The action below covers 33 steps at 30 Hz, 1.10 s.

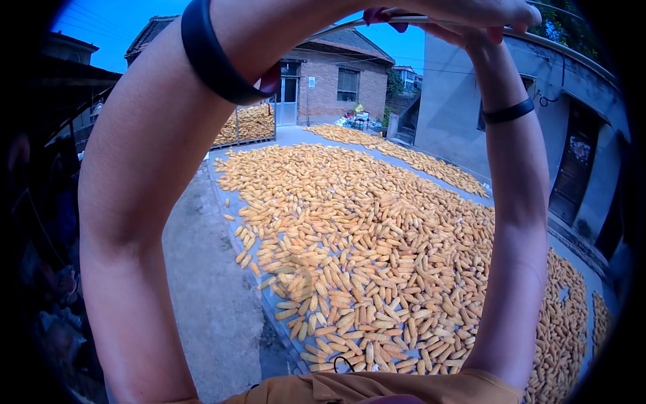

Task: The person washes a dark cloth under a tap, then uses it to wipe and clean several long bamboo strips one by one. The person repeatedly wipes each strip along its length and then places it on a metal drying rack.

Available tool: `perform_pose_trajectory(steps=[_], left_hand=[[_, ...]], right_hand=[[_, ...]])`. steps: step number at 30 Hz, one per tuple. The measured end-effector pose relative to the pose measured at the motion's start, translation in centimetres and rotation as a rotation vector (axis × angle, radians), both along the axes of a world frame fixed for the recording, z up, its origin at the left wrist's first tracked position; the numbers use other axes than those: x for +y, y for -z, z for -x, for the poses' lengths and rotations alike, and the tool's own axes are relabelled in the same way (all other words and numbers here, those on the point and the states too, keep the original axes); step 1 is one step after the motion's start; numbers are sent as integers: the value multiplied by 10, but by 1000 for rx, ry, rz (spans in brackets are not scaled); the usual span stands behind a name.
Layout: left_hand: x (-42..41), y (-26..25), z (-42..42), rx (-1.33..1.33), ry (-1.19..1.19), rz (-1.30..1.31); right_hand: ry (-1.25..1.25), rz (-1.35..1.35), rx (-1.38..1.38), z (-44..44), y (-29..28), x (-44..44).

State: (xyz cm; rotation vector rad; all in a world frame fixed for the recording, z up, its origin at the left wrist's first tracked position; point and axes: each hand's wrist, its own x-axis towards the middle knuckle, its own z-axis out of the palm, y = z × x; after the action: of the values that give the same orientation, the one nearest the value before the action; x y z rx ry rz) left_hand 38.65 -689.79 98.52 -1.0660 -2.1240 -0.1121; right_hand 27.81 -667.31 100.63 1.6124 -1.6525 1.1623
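Both bare arms are raised and form a loop, with a dark band around each. My left hand (484, 12) reaches across the top edge, partly cut off, its fingertips to the right. My right hand (449, 35) overlaps it from below, mostly hidden. A thin pale rod or wire (348, 24) passes by the hands; whether either one grips it cannot be told. Small dark reddish shapes, unclear, show beside it. Between the arms, many husked yellow corn cobs (353, 227) lie spread in a thick layer on the ground.
Bare concrete (212, 283) runs along the left of the cobs. Behind them stand a mesh crib of corn (255, 123) and a brick house (323, 76). Another strip of cobs (429, 164) lies near a grey-walled building (449, 101) with a dark door (575, 161). Dark clutter lines the left rim.
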Motion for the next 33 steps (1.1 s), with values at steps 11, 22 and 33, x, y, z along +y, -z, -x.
perform_pose_trajectory(steps=[11, 22, 33], left_hand=[[20, -4, 10, 13, 56, 12], [40, -4, 11, 33, 109, 24], [55, -14, 4, 41, 149, 49]], right_hand=[[-148, 483, 132, 24, 47, 45], [337, 1131, 567, -11, 79, -47], [213, 1148, 249, 37, 77, -150]])
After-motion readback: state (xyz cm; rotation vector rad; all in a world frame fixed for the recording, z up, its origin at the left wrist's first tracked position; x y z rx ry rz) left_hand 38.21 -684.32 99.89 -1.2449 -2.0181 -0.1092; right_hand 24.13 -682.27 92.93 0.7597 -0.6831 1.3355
